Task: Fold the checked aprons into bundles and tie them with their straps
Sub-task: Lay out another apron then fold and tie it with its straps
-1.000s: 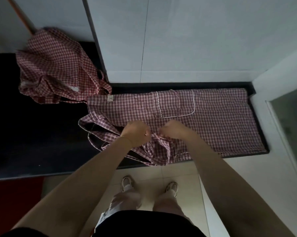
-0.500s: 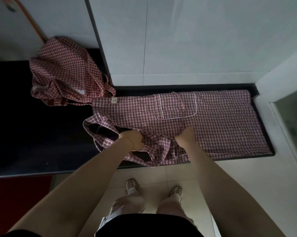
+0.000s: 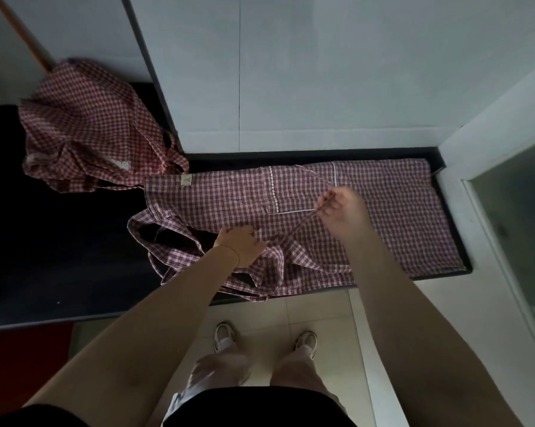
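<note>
Your right hand [image 3: 341, 211] is pinching a thin checked strap [image 3: 294, 231] between curled fingers and holding it raised above the spread apron [image 3: 383, 211], so the strap is running taut from your fingertips down to the bunched cloth at the front edge of the dark counter [image 3: 59, 257]. Your left hand [image 3: 240, 245] is curling over that bunched cloth and gripping it, just beside where the strap is starting. The apron is lying flat along the counter's right part, its far end reaching the right edge, its near folds hanging slightly over the front edge. A second checked apron [image 3: 90, 127] is sitting crumpled in a heap at the counter's back left, touching the spread apron's left corner. You are standing on pale floor tiles [image 3: 318, 312], both shoes [image 3: 224, 335] showing below the counter.
</note>
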